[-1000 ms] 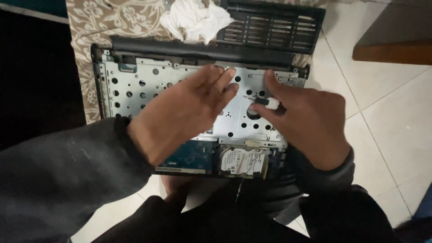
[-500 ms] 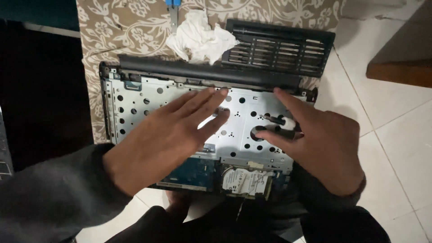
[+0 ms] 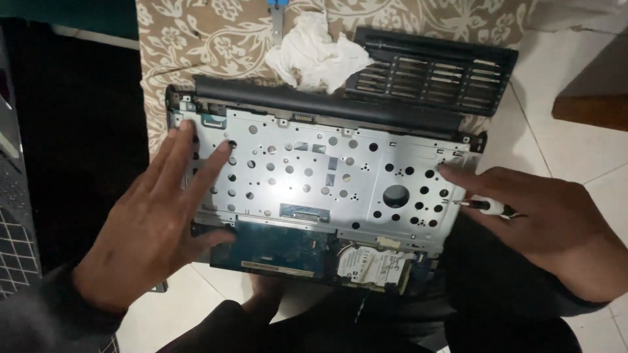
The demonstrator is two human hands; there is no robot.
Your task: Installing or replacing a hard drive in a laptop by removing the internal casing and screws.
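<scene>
the two hands have drawn apart since the earlier frame: then both lay close together over the middle of the metal plate, now the left hand (image 3: pixel 154 229) sits at the plate's left end and the right hand (image 3: pixel 556 225) at its right end. the view has also pulled back a little, so more of the cloth above shows.

the left hand is spread flat, fingers apart, fingertips resting on the left edge of the opened laptop base (image 3: pixel 320 189) and gripping nothing. the right hand is closed around a small screwdriver (image 3: pixel 487 206) with a black-and-white handle, its forefinger stretched out to the base's upper right corner.

the laptop base rests across the person's lap, its long axis running left to right, tilted slightly clockwise. the black hinge bar (image 3: pixel 314 108) faces away from the person; the blue circuit board (image 3: pixel 281 252) and the silver hard drive (image 3: pixel 369 268) face toward them. the screwdriver lies roughly along that same axis — tip toward the plate.

beyond the base, a beige cloth with a white leaf pattern (image 3: pixel 196 39) carries a crumpled white tissue (image 3: pixel 317 55) and a black slatted cover panel (image 3: pixel 432 72). white floor tiles (image 3: pixel 575 150) show on the right; the left side is dark.
</scene>
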